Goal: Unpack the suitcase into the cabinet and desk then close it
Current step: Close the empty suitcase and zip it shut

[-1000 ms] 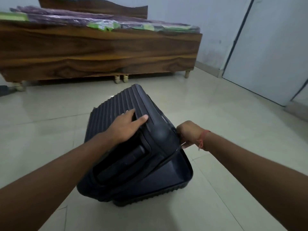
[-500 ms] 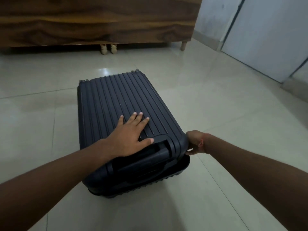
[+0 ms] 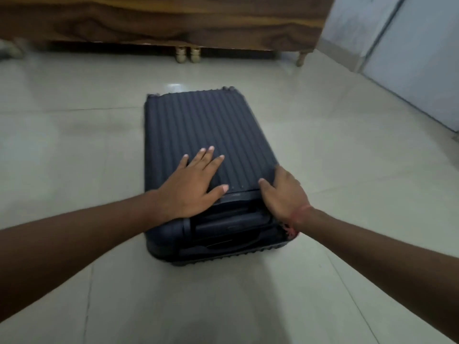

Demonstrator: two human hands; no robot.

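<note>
**Suitcase lid down, both hands on top**

Since half a second ago the right hand (image 3: 285, 194) has come off the near right corner's side and now lies on top of that corner, fingers curled over the edge, holding nothing. The left hand (image 3: 192, 186) stays flat, fingers spread wide, palm down on the lid's near part. The lid, raised one second ago, now sits level on the lower shell.

The dark navy ribbed hard-shell suitcase (image 3: 206, 127) lies flat on the pale tiled floor (image 3: 74, 145), well apart from the brown wooden bed frame (image 3: 149, 21). Its long axis runs away from the person, toward the bed. The end with the recessed carry handle (image 3: 231, 223) faces the person; the far end points at the bed.
</note>
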